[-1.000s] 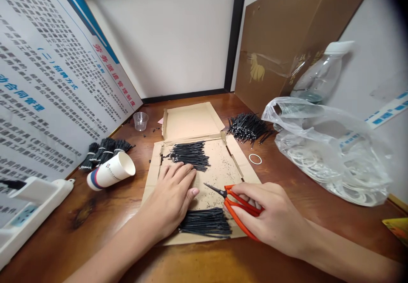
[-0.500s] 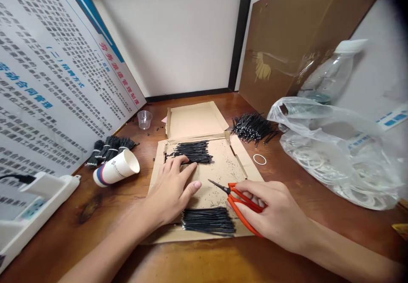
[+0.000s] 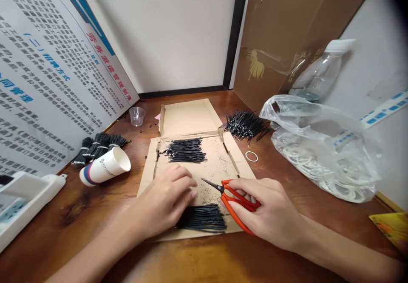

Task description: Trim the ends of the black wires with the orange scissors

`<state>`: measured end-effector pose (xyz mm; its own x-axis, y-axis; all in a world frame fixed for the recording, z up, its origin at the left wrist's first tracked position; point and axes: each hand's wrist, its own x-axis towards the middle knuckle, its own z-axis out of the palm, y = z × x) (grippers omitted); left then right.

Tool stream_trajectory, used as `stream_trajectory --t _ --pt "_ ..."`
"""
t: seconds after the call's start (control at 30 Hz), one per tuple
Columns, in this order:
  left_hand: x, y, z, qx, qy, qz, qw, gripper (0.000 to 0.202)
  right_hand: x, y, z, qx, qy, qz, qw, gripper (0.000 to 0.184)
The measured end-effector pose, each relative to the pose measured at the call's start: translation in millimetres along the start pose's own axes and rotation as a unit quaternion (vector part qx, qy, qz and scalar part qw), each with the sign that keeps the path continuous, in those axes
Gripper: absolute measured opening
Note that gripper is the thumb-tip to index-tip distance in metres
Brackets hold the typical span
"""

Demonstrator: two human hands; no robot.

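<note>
My right hand [image 3: 267, 210] grips red-handled scissors [image 3: 239, 200], whose blades lie together and point left over the flattened cardboard box [image 3: 219, 159]. My left hand [image 3: 170, 196] is above the box's left half, fingers curled in and thumb near the fingertips. Whatever those fingers may hold is hidden. Just below it lies a row of short black wires [image 3: 204, 219], its left end partly covered by the hand. A second row of black wires [image 3: 186, 150] lies farther back in the box. Tiny dark clippings are scattered over the cardboard.
A loose heap of black wires [image 3: 245, 125] and a white ring [image 3: 251, 156] lie right of the box, near a clear plastic bag [image 3: 318, 155]. Tied wire bundles [image 3: 98, 145], a tipped paper cup [image 3: 105, 166], a small clear cup [image 3: 137, 116] and a power strip [image 3: 32, 206] are left.
My left hand has drawn back from the far wire row toward the near one, its spread fingers now curled. The scissors stay in my right hand. The view has shifted slightly right.
</note>
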<state>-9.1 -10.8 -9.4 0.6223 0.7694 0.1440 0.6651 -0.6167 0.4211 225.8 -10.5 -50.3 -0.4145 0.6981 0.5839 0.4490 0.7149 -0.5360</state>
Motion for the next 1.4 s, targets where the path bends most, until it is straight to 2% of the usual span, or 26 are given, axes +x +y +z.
stream_trajectory --t 0.13,0.23,0.37,0.7,0.93,1.0,1.03,1.13,1.2,1.27,1.4 --pt "-1.3 8.7 0.0 -0.038 -0.096 0.003 0.995 0.013 2.9 -3.0 -1.6 0.008 0.014 0.016 1.0 0.004" --pt "-1.9 10.5 2.6 -0.062 -0.107 -0.035 0.992 0.007 3.3 -3.8 -1.9 0.009 0.016 0.009 1.0 0.004" --pt "-1.8 12.4 5.6 -0.098 -0.101 -0.095 0.986 0.01 2.9 -3.0 -1.3 0.013 0.018 0.005 1.0 0.004" --pt "-1.4 12.2 1.3 -0.129 -0.019 -0.14 0.981 0.014 3.7 -4.3 -2.4 0.024 0.01 0.018 0.999 0.004" --pt "-0.4 15.3 -3.9 -0.232 0.01 -0.193 0.953 0.008 4.2 -4.7 -3.3 0.044 -0.009 0.06 0.997 0.006" --pt "0.5 17.1 -5.0 -0.302 0.013 -0.21 0.93 0.009 4.5 -5.3 -3.7 0.063 -0.015 0.078 0.995 0.007" --pt "1.0 17.6 -5.6 -0.355 0.009 -0.223 0.908 0.01 4.8 -5.9 -3.9 0.073 -0.019 0.085 0.994 0.007" --pt "2.6 17.6 -7.7 -0.527 -0.008 -0.259 0.81 0.015 5.4 -8.4 -5.2 0.093 -0.024 0.097 0.991 0.008" --pt "3.0 16.5 -9.0 -0.599 -0.001 -0.268 0.755 0.016 5.4 -10.2 -6.1 0.097 -0.019 0.099 0.99 0.007" --pt "2.8 15.2 -9.4 -0.636 0.009 -0.273 0.722 0.014 4.9 -11.2 -6.5 0.097 -0.018 0.098 0.99 0.007" --pt "2.4 14.2 -7.9 -0.68 0.0 -0.278 0.679 0.012 2.5 -10.8 -5.4 0.097 -0.024 0.094 0.991 0.006"
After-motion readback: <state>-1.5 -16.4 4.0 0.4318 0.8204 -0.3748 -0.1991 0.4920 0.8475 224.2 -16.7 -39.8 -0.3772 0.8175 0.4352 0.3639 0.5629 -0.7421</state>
